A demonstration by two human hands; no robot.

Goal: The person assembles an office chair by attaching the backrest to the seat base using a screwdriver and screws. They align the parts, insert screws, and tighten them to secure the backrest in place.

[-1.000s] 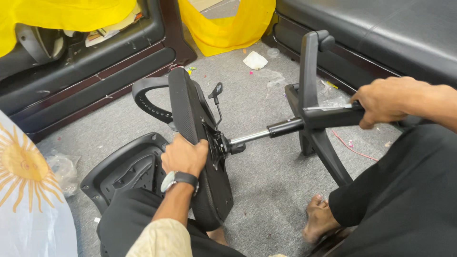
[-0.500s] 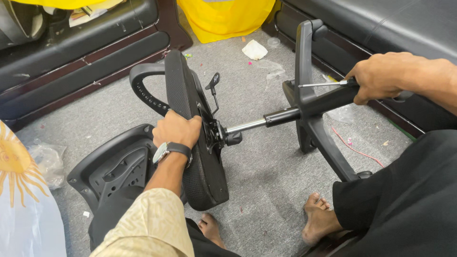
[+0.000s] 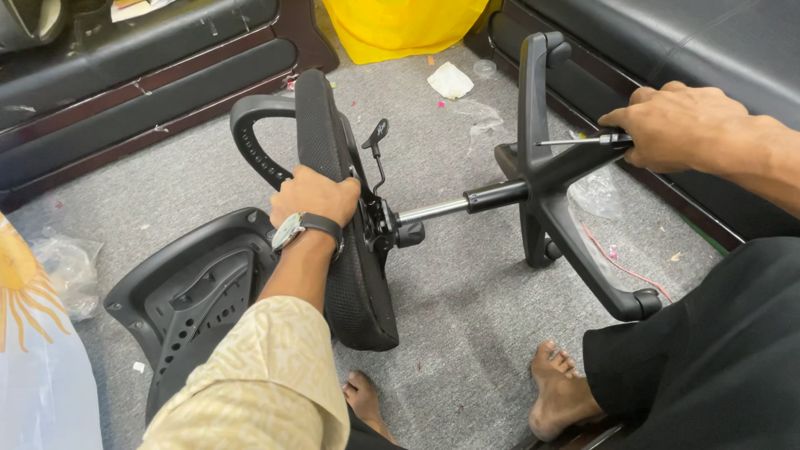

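Observation:
A black office chair lies on its side on the grey carpet. My left hand (image 3: pixel 312 196), with a wristwatch on it, grips the upper edge of the mesh seat (image 3: pixel 358 292) beside the armrest (image 3: pixel 250 142). A chrome gas cylinder (image 3: pixel 433 210) joins the seat to the black star base (image 3: pixel 575 225). My right hand (image 3: pixel 679 125) is closed around one raised leg of the base and also holds a thin metal tool (image 3: pixel 567 142) that points left. A small lever (image 3: pixel 377 137) sticks up from the seat mechanism.
The chair's loose black backrest (image 3: pixel 192 300) lies at the lower left. Black sofas stand at the left (image 3: pixel 125 83) and right (image 3: pixel 667 33), with a yellow bag (image 3: pixel 400 25) at the back. Crumpled paper (image 3: pixel 450 81), plastic wrap (image 3: pixel 596 192) and my bare feet (image 3: pixel 558 392) are on the carpet.
Both hands keep their grips on the seat and the base leg. The thin metal tool now shows in my right hand. The view has shifted slightly.

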